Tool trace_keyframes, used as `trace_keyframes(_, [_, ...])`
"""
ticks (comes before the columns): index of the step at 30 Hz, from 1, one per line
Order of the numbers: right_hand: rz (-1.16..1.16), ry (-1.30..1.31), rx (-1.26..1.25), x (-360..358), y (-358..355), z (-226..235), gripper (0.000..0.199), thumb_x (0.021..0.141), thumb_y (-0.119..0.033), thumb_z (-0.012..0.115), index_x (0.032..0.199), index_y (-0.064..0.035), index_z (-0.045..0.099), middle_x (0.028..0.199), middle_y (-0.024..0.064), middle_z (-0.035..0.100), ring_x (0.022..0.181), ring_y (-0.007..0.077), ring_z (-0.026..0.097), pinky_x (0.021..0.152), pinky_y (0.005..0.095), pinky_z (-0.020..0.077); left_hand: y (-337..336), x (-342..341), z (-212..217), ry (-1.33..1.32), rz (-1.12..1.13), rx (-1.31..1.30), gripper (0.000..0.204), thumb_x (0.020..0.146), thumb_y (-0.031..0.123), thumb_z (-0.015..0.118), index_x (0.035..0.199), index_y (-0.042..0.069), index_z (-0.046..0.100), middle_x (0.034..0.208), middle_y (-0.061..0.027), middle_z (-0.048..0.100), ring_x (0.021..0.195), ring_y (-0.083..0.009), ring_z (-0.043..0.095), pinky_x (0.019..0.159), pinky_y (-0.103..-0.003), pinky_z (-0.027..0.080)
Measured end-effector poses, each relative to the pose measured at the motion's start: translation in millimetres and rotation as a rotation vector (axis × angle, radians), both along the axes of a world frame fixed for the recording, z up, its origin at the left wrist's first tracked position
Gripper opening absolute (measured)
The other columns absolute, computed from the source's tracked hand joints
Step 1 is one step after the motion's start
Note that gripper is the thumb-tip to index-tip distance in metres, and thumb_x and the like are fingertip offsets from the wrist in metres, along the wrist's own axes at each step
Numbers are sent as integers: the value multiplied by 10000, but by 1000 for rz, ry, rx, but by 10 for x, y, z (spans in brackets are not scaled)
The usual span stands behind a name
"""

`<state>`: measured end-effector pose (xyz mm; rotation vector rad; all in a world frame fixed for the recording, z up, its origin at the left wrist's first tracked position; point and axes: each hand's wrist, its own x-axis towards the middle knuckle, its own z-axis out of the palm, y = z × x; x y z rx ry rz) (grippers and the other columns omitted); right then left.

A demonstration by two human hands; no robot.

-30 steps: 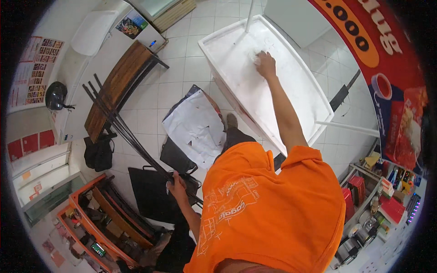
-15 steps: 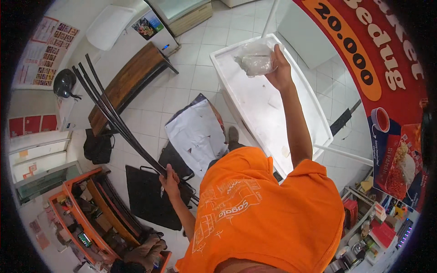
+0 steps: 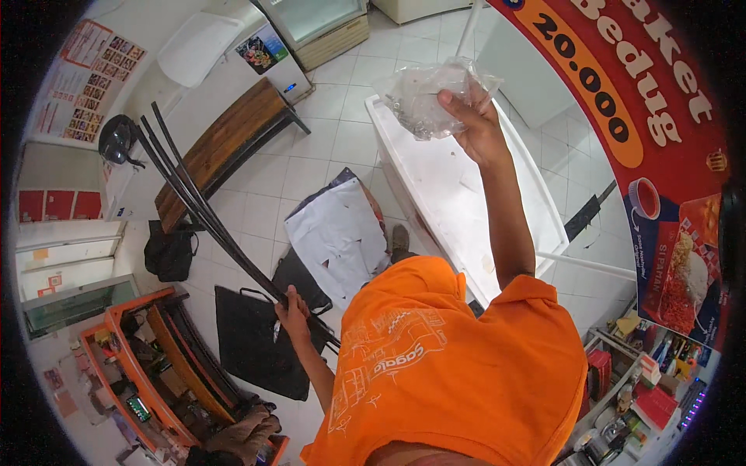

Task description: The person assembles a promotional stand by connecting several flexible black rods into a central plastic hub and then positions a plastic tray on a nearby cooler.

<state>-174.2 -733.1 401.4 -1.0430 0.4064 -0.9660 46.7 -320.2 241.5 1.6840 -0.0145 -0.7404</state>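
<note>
The right hand (image 3: 474, 124) pinches a clear plastic bag (image 3: 431, 97), lifted off the white counter (image 3: 435, 186) at upper centre; the left hand (image 3: 291, 314) grips black rods (image 3: 198, 210), not yet set down.

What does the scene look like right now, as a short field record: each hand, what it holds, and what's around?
left hand: gripped around a bundle of long black rods, which slant up and away to the left
right hand: raised, holding a crumpled clear plastic bag
below right hand: white table
floor: white tiles, black bag, white sheet
nearby: wooden bench
</note>
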Motion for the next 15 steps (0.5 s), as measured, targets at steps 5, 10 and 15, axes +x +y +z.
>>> trace_keyframes(5, [-3,-24,-3,-16,75,95,713,878,-158,682,1431,9,264,1263,157,523,1157,262,540,926,376,483,44,-26,31,-9,-11,-31,474,934,340,611,591,174,328,497,41,275,413,-87,222,411,-272,187])
trace_keyframes(10, [4,-55,10,-61,118,165,742,886,-146,669,1452,-4,211,1274,163,512,1171,264,534,940,378,479,-22,-56,42,24,40,14,472,932,349,614,597,176,330,508,39,269,417,-90,209,424,-285,188])
trace_keyframes(15, [-77,-47,36,-86,131,253,623,911,-146,634,1419,-14,300,1286,145,508,1169,267,540,942,398,484,-42,-60,8,47,59,3,430,917,332,643,628,176,364,517,40,285,426,-84,236,428,-278,198])
